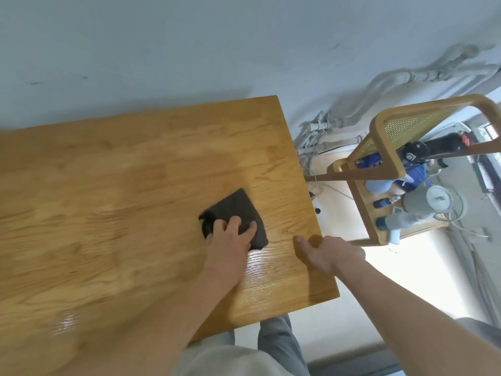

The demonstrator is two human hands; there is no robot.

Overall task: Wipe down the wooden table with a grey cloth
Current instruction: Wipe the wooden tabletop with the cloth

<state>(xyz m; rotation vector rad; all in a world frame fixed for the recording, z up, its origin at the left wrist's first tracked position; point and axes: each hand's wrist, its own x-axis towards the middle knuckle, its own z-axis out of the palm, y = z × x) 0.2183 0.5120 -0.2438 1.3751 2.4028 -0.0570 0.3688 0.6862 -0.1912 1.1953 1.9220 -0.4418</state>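
Observation:
The wooden table [113, 185] fills the left and middle of the view. A dark grey cloth [235, 210], folded into a rough square, lies flat on it near the right edge. My left hand [230, 237] presses down on the cloth's near part with fingers spread over it. My right hand [325, 252] rests on the table's right edge, fingers loosely curled, thumb on the top surface, holding nothing. A damp sheen shows on the wood just in front of the cloth.
A wooden rattan-sided cart [393, 169] stands right of the table, holding bottles, a spray bottle [393, 226] and a grey kettle-like vessel [425, 202]. White pipes [352, 109] run along the wall behind. My legs in grey trousers [276, 337] stand at the table's near edge.

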